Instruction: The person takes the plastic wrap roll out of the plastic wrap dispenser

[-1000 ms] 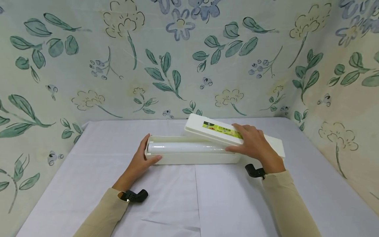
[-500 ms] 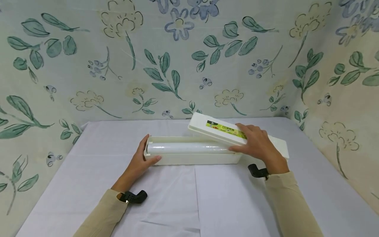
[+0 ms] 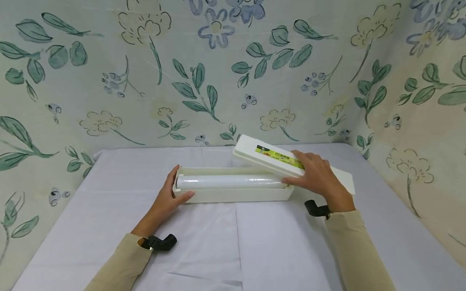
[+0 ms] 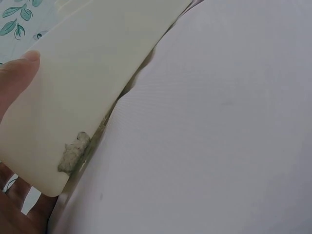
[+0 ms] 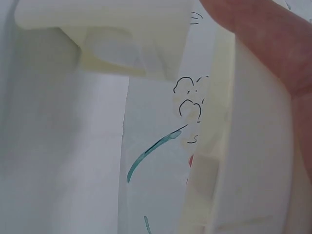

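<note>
The left hand (image 3: 165, 202) gripped the left end of an open white box (image 3: 236, 196), thumb pressed on the near wall and the fingers curled around the end. The right hand (image 3: 316, 173) held a long white lid (image 3: 251, 147), thumb at its near edge and fingers over its top. A yellow-green label (image 3: 278, 157) ran along that top. The lid slanted across the box's right part, left end far, right end nearer and past the box; whether the two touched was hard to tell. Inside the box lay a glossy white roll (image 3: 225, 182), running left to right. A grey patch (image 4: 73, 153) marked the box's near wall, low at the left. The box sat on a white cloth (image 3: 276, 234), with a floral backdrop (image 3: 196, 91) on the far side.
</note>
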Motion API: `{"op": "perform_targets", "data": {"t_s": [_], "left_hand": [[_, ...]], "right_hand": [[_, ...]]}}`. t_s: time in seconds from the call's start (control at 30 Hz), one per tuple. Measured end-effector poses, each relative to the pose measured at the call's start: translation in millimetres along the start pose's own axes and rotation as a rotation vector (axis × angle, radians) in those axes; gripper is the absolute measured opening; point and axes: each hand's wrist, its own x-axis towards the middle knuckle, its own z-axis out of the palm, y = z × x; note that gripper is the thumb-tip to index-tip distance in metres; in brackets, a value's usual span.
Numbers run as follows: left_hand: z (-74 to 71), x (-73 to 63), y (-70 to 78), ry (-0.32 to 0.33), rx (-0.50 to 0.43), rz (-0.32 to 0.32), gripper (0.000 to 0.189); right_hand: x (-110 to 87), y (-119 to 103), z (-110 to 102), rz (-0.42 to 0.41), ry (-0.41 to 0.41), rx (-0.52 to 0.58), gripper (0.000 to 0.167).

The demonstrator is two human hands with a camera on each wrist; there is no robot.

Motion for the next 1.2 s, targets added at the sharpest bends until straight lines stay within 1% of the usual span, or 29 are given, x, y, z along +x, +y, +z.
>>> {"op": "perform_targets", "data": {"t_s": [0.07,0.27,0.53,0.77,1.07,1.2], "left_hand": [[0.3,2.2,-8.0,0.006,-0.002,0.010,0.099],[1.6,2.0,-7.7,0.012,0.007,0.016,0.099],[2.1,2.4,-8.3,0.013,0.008,0.021,0.099],[1.9,1.9,-9.1,0.016,0.012,0.021,0.099],[2.2,1.9,-6.4,0.017,0.022,0.028,0.099],[2.5,1.9,-6.5,0.017,0.028,0.028,0.100]], "right_hand": [[-0.1,0.1,-0.3,0.006,-0.003,-0.003,0.102],[-0.9,2.1,-2.5,0.036,-0.019,-0.003,0.104],[-3.8,5.3,-7.6,0.068,-0.005,0.004,0.103],[-5.6,8.8,-12.1,0.107,-0.008,0.025,0.104],[-7.9,14.8,-16.0,0.158,0.006,0.044,0.105],[-8.9,16.3,-16.8,0.166,0.009,0.046,0.103]]}}
